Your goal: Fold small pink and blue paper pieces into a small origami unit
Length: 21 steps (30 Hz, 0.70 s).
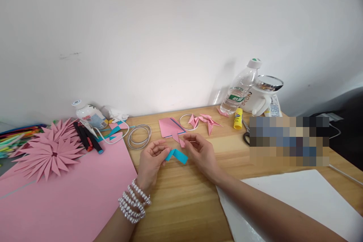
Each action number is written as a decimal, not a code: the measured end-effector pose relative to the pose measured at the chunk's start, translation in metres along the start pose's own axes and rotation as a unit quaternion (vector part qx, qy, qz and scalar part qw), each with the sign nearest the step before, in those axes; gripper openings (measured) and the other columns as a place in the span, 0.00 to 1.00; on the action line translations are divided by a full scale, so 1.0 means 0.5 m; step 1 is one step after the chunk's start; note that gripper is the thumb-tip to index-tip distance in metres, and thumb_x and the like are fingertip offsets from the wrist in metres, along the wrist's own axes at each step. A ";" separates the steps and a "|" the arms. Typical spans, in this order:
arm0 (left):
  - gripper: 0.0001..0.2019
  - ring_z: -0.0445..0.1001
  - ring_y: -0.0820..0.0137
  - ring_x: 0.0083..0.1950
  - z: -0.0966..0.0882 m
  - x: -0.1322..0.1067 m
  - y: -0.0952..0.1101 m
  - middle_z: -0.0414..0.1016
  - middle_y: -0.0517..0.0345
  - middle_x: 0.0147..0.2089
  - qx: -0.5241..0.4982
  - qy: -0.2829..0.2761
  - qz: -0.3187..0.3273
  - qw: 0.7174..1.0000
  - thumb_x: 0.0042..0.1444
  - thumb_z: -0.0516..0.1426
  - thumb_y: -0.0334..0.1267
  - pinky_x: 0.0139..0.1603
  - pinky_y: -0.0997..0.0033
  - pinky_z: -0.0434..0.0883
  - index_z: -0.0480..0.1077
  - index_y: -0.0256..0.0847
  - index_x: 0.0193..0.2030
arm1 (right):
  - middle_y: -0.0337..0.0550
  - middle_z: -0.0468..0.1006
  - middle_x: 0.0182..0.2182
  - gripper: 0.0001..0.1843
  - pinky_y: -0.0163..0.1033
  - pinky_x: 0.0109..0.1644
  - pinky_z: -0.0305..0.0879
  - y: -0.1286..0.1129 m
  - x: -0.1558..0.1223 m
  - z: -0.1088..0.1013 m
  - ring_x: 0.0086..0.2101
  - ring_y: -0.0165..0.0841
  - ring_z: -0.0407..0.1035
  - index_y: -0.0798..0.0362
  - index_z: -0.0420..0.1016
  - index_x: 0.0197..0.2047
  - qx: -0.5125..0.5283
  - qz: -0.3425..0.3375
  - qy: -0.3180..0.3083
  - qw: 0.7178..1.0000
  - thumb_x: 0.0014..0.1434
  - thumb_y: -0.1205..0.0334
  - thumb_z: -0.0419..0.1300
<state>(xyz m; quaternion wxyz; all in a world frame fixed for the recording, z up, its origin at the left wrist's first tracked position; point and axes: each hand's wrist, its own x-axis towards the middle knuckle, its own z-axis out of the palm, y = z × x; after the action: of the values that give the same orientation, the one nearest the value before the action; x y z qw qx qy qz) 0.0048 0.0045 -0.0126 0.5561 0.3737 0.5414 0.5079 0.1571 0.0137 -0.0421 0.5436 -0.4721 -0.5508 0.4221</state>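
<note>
A bright blue paper strip [178,155], bent into a peak, is pinched by one end between the thumb and fingers of my left hand [153,159]. Close by on the right, my right hand [200,155] is closed, its fingertips on a narrow folded pink paper strip [179,141]. The blue strip's other end hangs near the right palm. Just behind both hands lies a stack of pink paper squares [169,127] with a blue edge showing. Pink folded paper stars [210,124] rest beyond the right hand.
Pink card [93,196] with a spiky pink paper flower [53,153] and markers [92,136] lies left. A coiled cable [138,137] sits behind my left hand. At right are a water bottle [239,90], mug [261,96], glue stick [238,119], scissors [246,136] and white sheet [295,189].
</note>
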 end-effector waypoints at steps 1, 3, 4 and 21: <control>0.18 0.68 0.76 0.25 0.001 -0.001 0.000 0.73 0.57 0.28 0.010 -0.008 0.001 1.000 0.38 0.64 0.35 0.17 0.83 0.59 0.67 0.35 0.38 | 0.43 0.73 0.33 0.09 0.37 0.37 0.67 -0.001 -0.002 0.002 0.32 0.31 0.68 0.53 0.69 0.39 0.013 0.012 -0.024 1.000 0.54 0.60 0.54; 0.20 0.68 0.76 0.24 0.002 -0.004 0.000 0.72 0.58 0.27 0.031 -0.024 0.004 0.999 0.39 0.63 0.36 0.16 0.82 0.59 0.65 0.35 0.40 | 0.43 0.73 0.30 0.09 0.36 0.34 0.66 -0.002 -0.007 0.006 0.30 0.31 0.69 0.54 0.69 0.36 0.044 0.035 -0.097 0.994 0.53 0.59 0.55; 0.20 0.67 0.76 0.24 0.003 -0.005 0.000 0.72 0.58 0.28 0.040 -0.032 0.008 0.999 0.39 0.63 0.37 0.16 0.82 0.60 0.65 0.35 0.41 | 0.42 0.74 0.29 0.10 0.35 0.33 0.66 -0.002 -0.009 0.008 0.30 0.31 0.69 0.54 0.69 0.36 0.057 0.044 -0.134 0.988 0.52 0.58 0.56; 0.15 0.68 0.75 0.23 0.016 -0.018 0.003 0.72 0.54 0.32 0.125 -0.109 0.045 0.985 0.47 0.57 0.44 0.20 0.76 0.65 0.66 0.35 0.38 | 0.40 0.72 0.27 0.10 0.36 0.33 0.66 -0.015 0.009 -0.004 0.28 0.29 0.68 0.54 0.66 0.33 0.138 0.056 0.027 0.988 0.50 0.57 0.60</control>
<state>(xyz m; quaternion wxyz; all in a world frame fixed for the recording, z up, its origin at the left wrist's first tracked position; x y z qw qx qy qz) 0.0132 -0.0029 -0.0079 0.5374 0.5170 0.5195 0.4171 0.1589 0.0165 -0.0340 0.5940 -0.4341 -0.4445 0.5110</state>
